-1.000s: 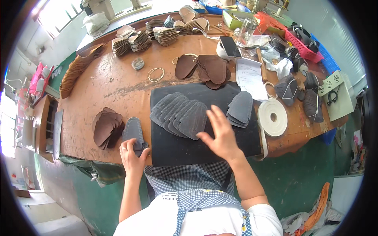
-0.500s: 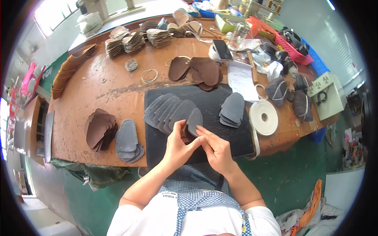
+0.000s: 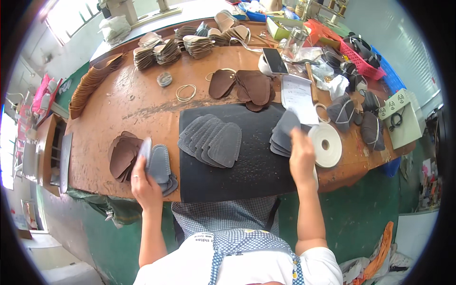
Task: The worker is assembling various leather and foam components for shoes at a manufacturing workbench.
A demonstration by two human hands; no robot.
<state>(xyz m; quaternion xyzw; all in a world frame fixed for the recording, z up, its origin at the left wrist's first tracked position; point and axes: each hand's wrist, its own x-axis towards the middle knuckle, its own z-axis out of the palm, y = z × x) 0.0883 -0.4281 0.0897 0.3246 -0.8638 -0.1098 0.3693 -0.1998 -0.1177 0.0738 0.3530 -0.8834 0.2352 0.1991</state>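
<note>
My left hand (image 3: 146, 189) is at the left of the table, closed on a light grey shoe-shaped piece (image 3: 146, 148) that stands tilted. It is beside a stack of grey pieces with notched edges (image 3: 159, 162) and a fanned pile of brown pieces (image 3: 122, 159). Over on the right, my right hand (image 3: 302, 156), smeared by motion, pinches a dark grey piece (image 3: 288, 122) above a small grey stack (image 3: 279, 141). Between the hands, a fanned row of grey pieces (image 3: 225, 145) lies on the black mat (image 3: 256, 178).
Brown pieces (image 3: 256, 88), a rubber band (image 3: 185, 93) and a phone (image 3: 274, 61) lie farther back. A white tape roll (image 3: 326, 145) is right of the mat. Bundled dark pieces (image 3: 372, 130) and a pink basket (image 3: 363, 64) are at the right; stacked pieces (image 3: 166, 51) stand at the back.
My hands have parted from over the mat, the left to the left stack, the right to the right stack. The piece they held together now lies at the right end of the fanned row.
</note>
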